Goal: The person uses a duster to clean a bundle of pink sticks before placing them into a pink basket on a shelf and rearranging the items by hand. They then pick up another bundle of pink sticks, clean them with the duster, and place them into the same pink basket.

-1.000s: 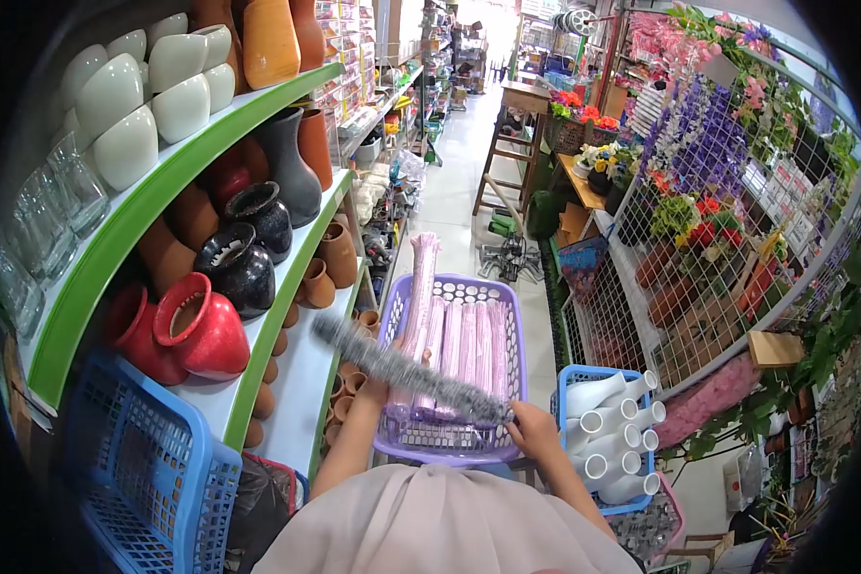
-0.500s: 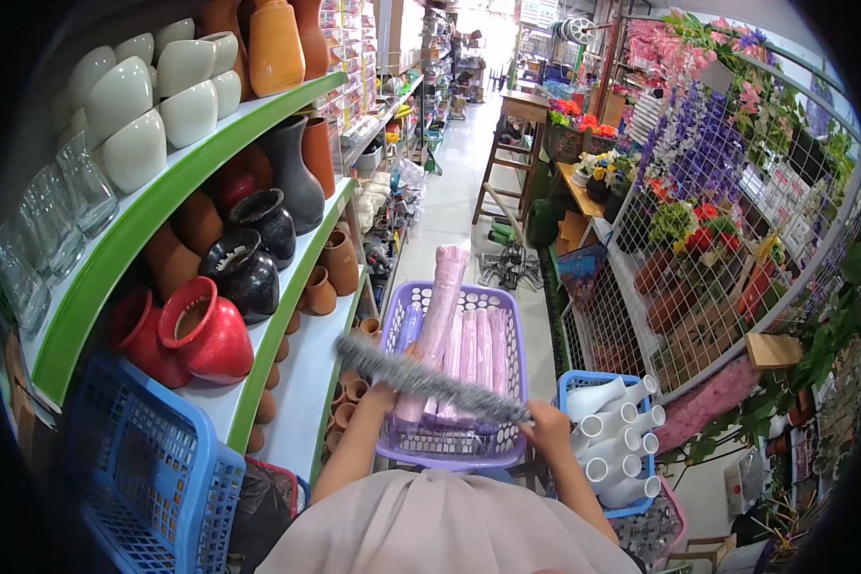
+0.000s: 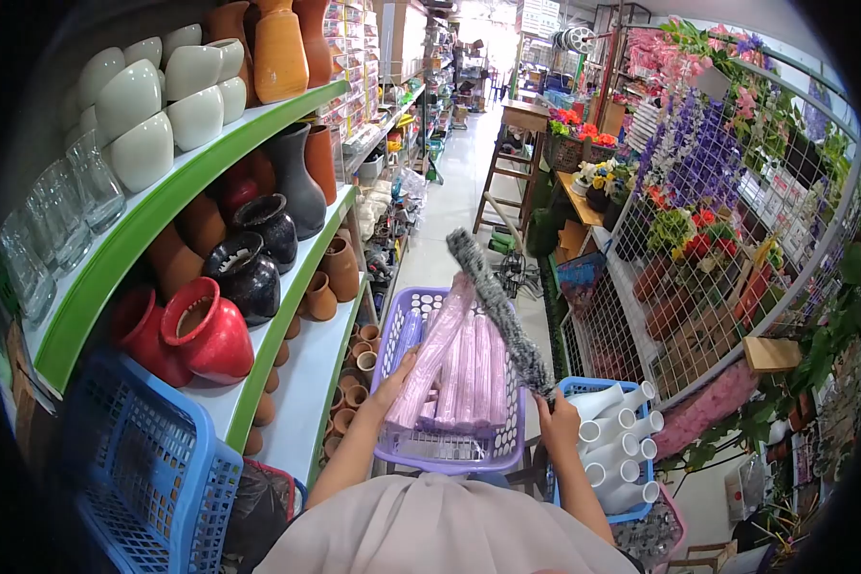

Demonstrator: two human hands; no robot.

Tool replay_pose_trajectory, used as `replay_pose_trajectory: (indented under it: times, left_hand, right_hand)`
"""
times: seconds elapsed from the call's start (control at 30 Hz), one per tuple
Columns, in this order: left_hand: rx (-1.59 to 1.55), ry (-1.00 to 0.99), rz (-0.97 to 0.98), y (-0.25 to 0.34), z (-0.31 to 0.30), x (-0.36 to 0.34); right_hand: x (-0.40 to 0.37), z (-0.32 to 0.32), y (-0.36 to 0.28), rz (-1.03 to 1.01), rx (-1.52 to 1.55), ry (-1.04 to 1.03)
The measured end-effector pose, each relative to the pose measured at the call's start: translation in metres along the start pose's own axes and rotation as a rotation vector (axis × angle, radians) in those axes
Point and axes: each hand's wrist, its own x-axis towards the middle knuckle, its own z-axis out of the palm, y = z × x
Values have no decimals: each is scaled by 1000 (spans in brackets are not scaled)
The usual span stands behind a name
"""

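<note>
In my right hand [image 3: 559,421] is the end of a grey fluffy duster [image 3: 496,304]. It points up and away over the far right corner of a purple plastic basket [image 3: 519,435]. My left hand [image 3: 392,383] is closed around the left side of a pink plastic-wrapped roll [image 3: 429,356], its fingers partly hidden by the roll. That roll lies slanted across the top of the basket. Beneath and beside it, several similar pink wrapped rolls [image 3: 474,368] lie side by side, with a purple wrapped one [image 3: 408,332] at the left.
Curved green-edged shelves [image 3: 163,143] on the left carry white pots, glass vases, red urns [image 3: 210,330] and clay pots. A blue crate [image 3: 153,469] leans below. On my right stands a blue basket of white vases [image 3: 617,440], near a wire rack [image 3: 727,191] with artificial flowers.
The duster has swung from lying across the basket to pointing up and away from me. The slanted pink roll has tipped lower, and my left hand is now uncovered.
</note>
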Motion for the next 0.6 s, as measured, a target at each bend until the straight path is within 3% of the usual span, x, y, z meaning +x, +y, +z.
replay_pose_trajectory:
  times: [0.1,0.13,0.17,0.2,0.23,0.27,0.3,0.37,0.43,0.47,0.5,0.53,0.57,0.6]
  left_hand:
    - [37,25,26,-26,-33,16]
    - [-50,-23,242,-42,-52,23]
    - [-138,-71,459,-49,-61,28]
    - [73,304,101,8,15,8]
    - [72,304,99,3,7,10]
    - [-160,20,4,1,0,11]
    - [-389,-266,-88,-1,-6,12]
    - [-378,-171,-82,-9,-8,14]
    - [-199,-47,-58,-7,-9,13]
    - [-196,-52,-57,-5,-10,15]
    - [-341,-190,-48,-2,-12,18]
    - [-488,-324,-40,0,-12,18]
    - [-460,-257,-41,-2,-10,17]
    - [-331,-37,-48,-5,-9,14]
  right_hand:
    - [-13,2,3,-128,133,-182]
    - [-16,-1,0,-325,139,-179]
    - [-14,1,3,-326,138,-174]
    - [-12,4,7,-352,92,-205]
    - [-11,8,11,-376,46,-240]
    - [-8,10,6,-199,50,-230]
    - [-5,9,2,-202,49,-230]
    - [2,3,-10,80,42,-136]
    - [-4,0,-14,68,78,-158]
    - [-11,6,-8,-144,113,-204]
    - [-13,9,-5,-358,145,-250]
    - [-11,1,-8,-419,-21,-363]
    - [-9,4,-7,-420,-22,-366]
    - [-8,8,-4,-310,34,-304]
